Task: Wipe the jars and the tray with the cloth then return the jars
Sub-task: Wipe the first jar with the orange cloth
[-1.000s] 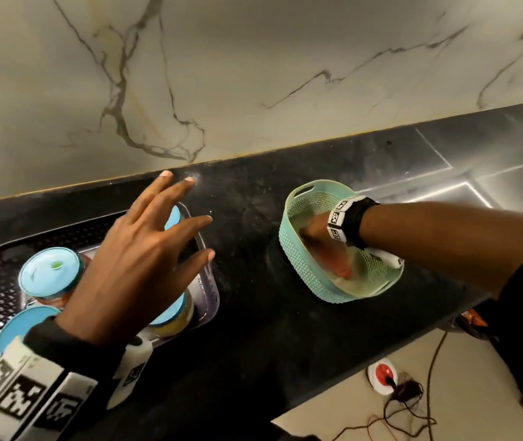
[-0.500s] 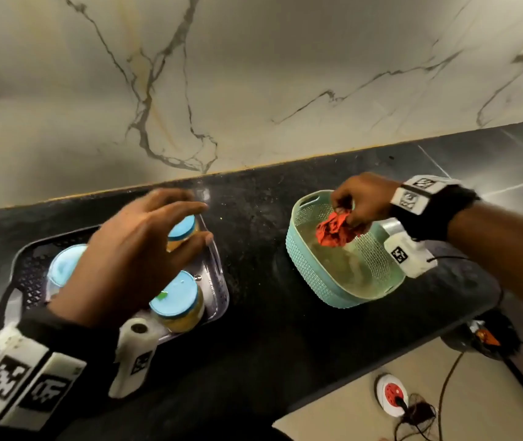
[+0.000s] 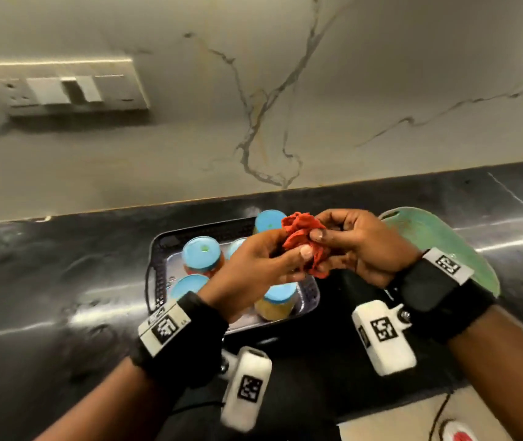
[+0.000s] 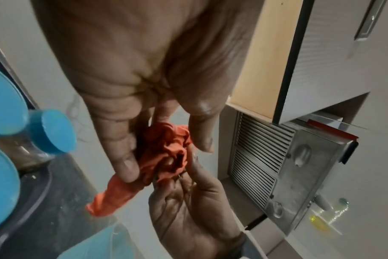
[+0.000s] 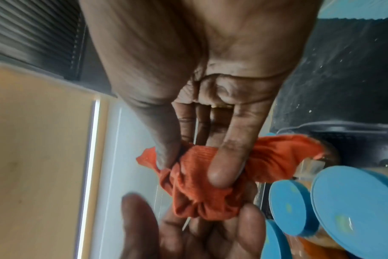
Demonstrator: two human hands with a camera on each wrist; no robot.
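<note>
A crumpled red cloth (image 3: 301, 241) is held between both hands above the tray. My left hand (image 3: 254, 272) pinches it from the left with thumb and fingers; the left wrist view shows the cloth (image 4: 164, 157) between them. My right hand (image 3: 352, 243) pinches it from the right, its thumb pressed into the cloth (image 5: 202, 180). Below them a black perforated tray (image 3: 158, 265) sits on the dark counter with several blue-lidded jars (image 3: 202, 254), one holding yellow contents (image 3: 274, 305). The hands hide part of the tray.
A mint-green basket (image 3: 438, 240) stands on the counter to the right of the tray, partly behind my right wrist. A marble wall with a switch plate (image 3: 72, 90) rises behind. The counter's front edge runs below, with floor and cables (image 3: 441, 412) beyond.
My right hand lifted the red cloth out of the green basket and carried it left over the tray. My left hand left the jars and took hold of the cloth too.
</note>
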